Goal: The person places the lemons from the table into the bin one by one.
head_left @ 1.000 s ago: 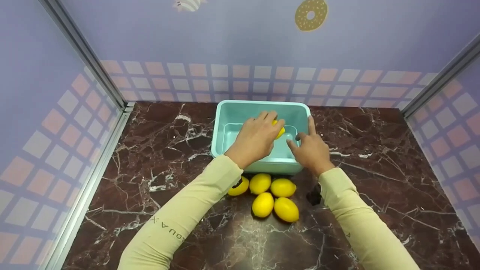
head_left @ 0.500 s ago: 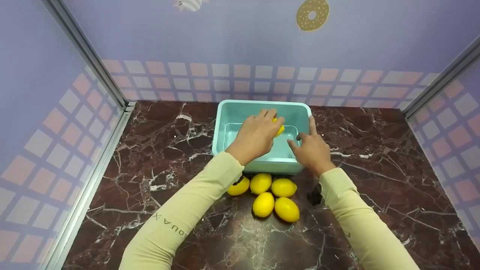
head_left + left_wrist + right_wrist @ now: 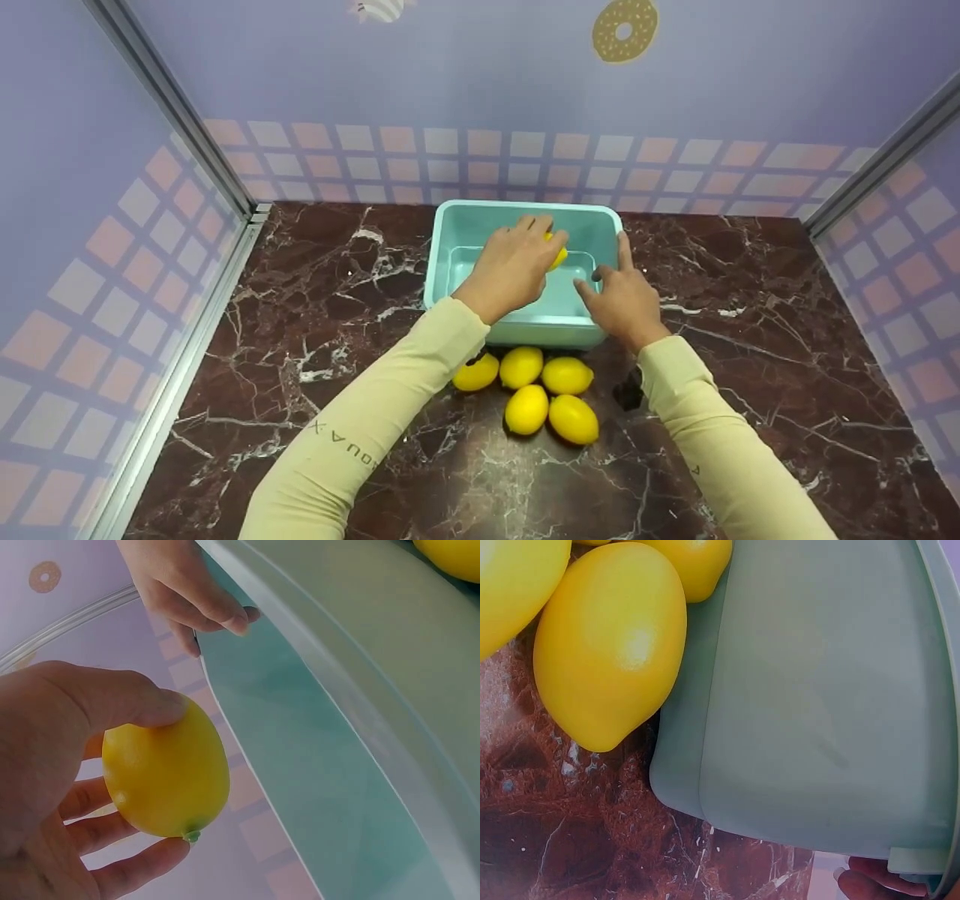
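My left hand [image 3: 510,266] grips a yellow lemon [image 3: 169,769] over the light teal plastic bin [image 3: 525,321]. In the left wrist view the thumb presses on its upper side and the fingers spread beneath, with the green stem end near a fingertip. My right hand [image 3: 624,300] holds the bin's right wall near the front corner, thumb inside and fingers outside. Fingers [image 3: 862,886] show just under the rim in the right wrist view. In front of the bin, several more lemons [image 3: 526,409] lie on the table in two rows.
The table [image 3: 337,277] is dark red marble with white veins. Behind the bin stands a lilac wall [image 3: 480,82] with a checkered band, and side panels with metal frames [image 3: 187,360] close off left and right.
My left hand with the lemon has shifted very slightly up in the head view. The right hand, the bin and the lemons on the table stay where they were.
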Demonstrator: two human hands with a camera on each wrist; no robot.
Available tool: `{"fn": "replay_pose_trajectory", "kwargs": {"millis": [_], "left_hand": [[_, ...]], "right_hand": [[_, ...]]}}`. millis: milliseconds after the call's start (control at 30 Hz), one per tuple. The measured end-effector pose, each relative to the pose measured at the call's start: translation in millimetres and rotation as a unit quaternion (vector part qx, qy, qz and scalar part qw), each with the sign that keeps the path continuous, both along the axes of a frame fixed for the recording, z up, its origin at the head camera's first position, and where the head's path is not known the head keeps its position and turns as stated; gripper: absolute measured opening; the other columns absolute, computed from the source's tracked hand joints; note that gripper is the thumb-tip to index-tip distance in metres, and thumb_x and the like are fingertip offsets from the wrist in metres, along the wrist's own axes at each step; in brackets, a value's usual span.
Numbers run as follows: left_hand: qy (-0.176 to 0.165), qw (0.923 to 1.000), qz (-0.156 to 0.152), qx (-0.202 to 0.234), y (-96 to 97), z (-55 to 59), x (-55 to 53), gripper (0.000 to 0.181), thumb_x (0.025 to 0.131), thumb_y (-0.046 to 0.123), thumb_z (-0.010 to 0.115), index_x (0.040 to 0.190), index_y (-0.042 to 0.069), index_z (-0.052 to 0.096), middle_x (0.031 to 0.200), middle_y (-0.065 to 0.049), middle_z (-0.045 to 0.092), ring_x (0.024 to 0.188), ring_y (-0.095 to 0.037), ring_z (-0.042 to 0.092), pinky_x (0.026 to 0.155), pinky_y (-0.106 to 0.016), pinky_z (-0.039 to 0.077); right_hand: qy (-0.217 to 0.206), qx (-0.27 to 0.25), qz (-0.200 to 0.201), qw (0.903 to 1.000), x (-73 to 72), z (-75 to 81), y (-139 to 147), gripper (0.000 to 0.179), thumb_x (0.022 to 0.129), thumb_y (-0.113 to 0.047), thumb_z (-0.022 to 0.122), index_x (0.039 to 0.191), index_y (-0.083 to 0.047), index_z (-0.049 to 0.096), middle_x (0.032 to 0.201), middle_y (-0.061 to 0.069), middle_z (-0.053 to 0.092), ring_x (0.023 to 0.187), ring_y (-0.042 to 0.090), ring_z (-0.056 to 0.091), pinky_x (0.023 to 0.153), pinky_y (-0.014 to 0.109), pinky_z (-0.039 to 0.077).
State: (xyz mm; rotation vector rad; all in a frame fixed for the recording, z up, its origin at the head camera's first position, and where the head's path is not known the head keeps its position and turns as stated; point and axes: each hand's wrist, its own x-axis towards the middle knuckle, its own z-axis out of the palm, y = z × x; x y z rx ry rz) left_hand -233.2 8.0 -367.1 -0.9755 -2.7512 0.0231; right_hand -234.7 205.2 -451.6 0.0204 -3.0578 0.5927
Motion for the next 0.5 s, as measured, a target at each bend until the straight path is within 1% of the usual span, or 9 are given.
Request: {"fn": "replay_pose_trajectory", "kwargs": {"millis": [167,333,500], "left_hand": [[-0.002,1.0000,0.003,0.002,0.6,-1.2,-3.3,0.037,0.088,0.022,0.066,0.123,0.016,0.054,0.118,-0.007,0.054,0.107,-0.023,0.056,0.075,-0.036,0.057],[-0.003,1.0000,0.005,0.002,1.5,-1.5,-5.8,0.037,0.088,0.020,0.065,0.123,0.016,0.055,0.117,-0.008,0.055,0.107,-0.023,0.056,0.075,-0.036,0.057],[-0.007,1.0000,0.003,0.001,2.9,-1.5,-8.2,0.037,0.088,0.020,0.066,0.123,0.015,0.055,0.117,-0.008,0.055,0.106,-0.024,0.057,0.076,-0.037,0.057]], "right_hand": [[-0.002,0.000,-0.002,1.0000,0.6,-0.1,0.5,0.052,0.094,-0.048,0.052,0.115,-0.003,0.066,0.164,0.012,0.002,0.107,0.041,0.059,0.076,0.056,0.050],[-0.009,0.002,-0.004,0.9999,0.7,0.0,0.2,0.054,0.094,-0.050,0.051,0.117,-0.003,0.065,0.164,0.010,0.001,0.110,0.042,0.057,0.078,0.057,0.049],[-0.009,0.001,-0.004,1.0000,0.4,-0.7,-0.1,0.054,0.094,-0.050,0.051,0.117,-0.003,0.065,0.164,0.010,0.001,0.109,0.042,0.058,0.079,0.058,0.049]]}}
